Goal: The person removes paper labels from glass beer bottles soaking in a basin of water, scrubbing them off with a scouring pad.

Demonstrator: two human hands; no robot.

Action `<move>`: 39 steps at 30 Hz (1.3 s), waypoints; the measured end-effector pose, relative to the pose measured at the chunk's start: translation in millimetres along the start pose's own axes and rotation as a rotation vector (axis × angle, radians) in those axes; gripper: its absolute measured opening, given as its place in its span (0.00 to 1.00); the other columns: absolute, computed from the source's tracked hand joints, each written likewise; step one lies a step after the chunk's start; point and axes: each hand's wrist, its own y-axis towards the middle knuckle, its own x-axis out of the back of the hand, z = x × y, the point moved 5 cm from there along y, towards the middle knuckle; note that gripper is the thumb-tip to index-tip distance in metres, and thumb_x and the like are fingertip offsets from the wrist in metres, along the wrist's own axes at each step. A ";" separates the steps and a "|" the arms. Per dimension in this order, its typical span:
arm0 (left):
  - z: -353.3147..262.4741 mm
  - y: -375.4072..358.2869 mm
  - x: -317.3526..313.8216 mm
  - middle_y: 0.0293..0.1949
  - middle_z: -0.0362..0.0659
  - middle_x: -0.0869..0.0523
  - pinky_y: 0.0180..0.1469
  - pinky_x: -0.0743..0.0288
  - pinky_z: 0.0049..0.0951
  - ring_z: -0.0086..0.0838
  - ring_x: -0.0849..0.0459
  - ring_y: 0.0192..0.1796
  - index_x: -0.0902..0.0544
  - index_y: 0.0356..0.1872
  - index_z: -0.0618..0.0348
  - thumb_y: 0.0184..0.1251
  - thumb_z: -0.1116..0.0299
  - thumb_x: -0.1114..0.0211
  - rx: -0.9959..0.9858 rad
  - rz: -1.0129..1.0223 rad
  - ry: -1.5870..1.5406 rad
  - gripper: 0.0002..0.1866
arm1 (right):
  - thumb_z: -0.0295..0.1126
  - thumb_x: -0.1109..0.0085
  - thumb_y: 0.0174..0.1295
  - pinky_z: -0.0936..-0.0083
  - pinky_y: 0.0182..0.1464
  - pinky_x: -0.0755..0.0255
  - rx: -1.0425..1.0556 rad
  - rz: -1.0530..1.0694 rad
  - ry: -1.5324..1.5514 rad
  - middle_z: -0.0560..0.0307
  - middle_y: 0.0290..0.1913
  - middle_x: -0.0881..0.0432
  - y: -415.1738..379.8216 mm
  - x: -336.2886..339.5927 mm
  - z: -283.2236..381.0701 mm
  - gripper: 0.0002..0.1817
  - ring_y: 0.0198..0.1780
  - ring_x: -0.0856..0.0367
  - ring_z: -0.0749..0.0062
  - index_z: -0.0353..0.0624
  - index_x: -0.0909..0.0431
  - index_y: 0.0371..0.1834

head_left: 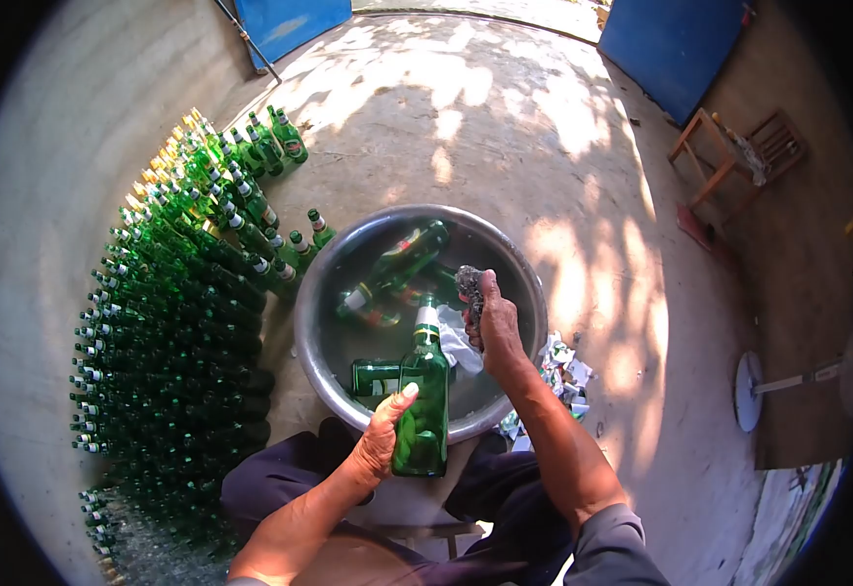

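Observation:
My left hand [380, 439] is wrapped around the lower part of a green glass bottle [425, 376], which tilts with its neck pointing away over the near rim of a wide metal basin [311, 366]. A pale label band circles the bottle's neck. In my right hand [497, 322], to the right of that neck, is a grey steel wool scourer [469, 283]. Water fills part of the basin, where more green bottles [407, 256] lie. A white crumpled piece [458, 342], perhaps wet paper, is beside the held bottle.
Rows of standing green bottles [172, 313] crowd the floor on the left. Torn label scraps [565, 376] are heaped right of the basin. A wooden chair [729, 156] and a white stand base [749, 391] are along the right wall. Blue doors [676, 54] frame the far opening.

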 end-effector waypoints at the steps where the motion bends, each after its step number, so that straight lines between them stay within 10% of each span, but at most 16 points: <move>1: 0.7 -1.1 0.0 0.42 0.53 0.12 0.42 0.11 0.44 0.43 0.09 0.39 0.19 0.55 0.62 0.73 0.49 0.36 -0.027 -0.043 0.046 0.25 | 0.68 0.52 0.73 0.78 0.19 0.40 -0.002 0.001 0.000 0.62 0.23 0.24 4.1 0.7 -7.3 0.36 0.17 0.32 0.81 0.40 0.18 0.40; 5: 17.1 -2.1 12.8 0.35 0.47 0.11 0.36 0.11 0.40 0.38 0.09 0.33 0.18 0.50 0.60 0.72 0.50 0.33 -0.013 -0.108 0.177 0.22 | 0.62 0.54 0.77 0.77 0.19 0.41 0.172 0.082 -0.327 0.61 0.21 0.24 4.1 -8.2 -11.7 0.33 0.18 0.31 0.80 0.39 0.17 0.42; 8: 24.5 -1.2 23.3 0.34 0.46 0.11 0.34 0.12 0.39 0.36 0.10 0.32 0.18 0.48 0.58 0.71 0.52 0.32 -0.002 -0.145 0.193 0.19 | 0.46 0.51 0.75 0.65 0.37 0.30 0.270 0.171 -0.482 0.53 0.25 0.20 8.3 -10.8 -24.3 0.27 0.28 0.26 0.68 0.29 0.20 0.34; 25: 29.9 -6.1 29.5 0.33 0.42 0.13 0.37 0.15 0.34 0.31 0.12 0.32 0.17 0.46 0.57 0.71 0.55 0.32 0.027 -0.158 0.051 0.16 | 0.44 0.35 0.63 0.71 0.32 0.28 0.028 0.296 -0.620 0.60 0.24 0.20 -17.5 -4.9 -23.1 0.22 0.29 0.23 0.78 0.29 0.13 0.34; 34: 17.5 -19.0 9.1 0.44 0.43 0.18 0.49 0.21 0.30 0.25 0.19 0.44 0.24 0.53 0.63 0.67 0.55 0.28 -0.145 -0.195 0.355 0.25 | 0.40 0.35 0.64 0.68 0.35 0.26 0.339 0.247 -0.764 0.50 0.25 0.17 -15.2 -9.0 -32.5 0.16 0.28 0.21 0.72 0.35 0.13 0.39; 39: 0.8 -21.1 -0.3 0.48 0.46 0.18 0.57 0.23 0.34 0.29 0.19 0.50 0.27 0.57 0.64 0.64 0.55 0.25 -0.316 -0.211 0.620 0.30 | 0.37 0.32 0.69 0.79 0.32 0.31 0.436 0.390 -0.792 0.67 0.26 0.22 -44.0 -25.6 -2.7 0.14 0.31 0.26 0.86 0.35 0.15 0.44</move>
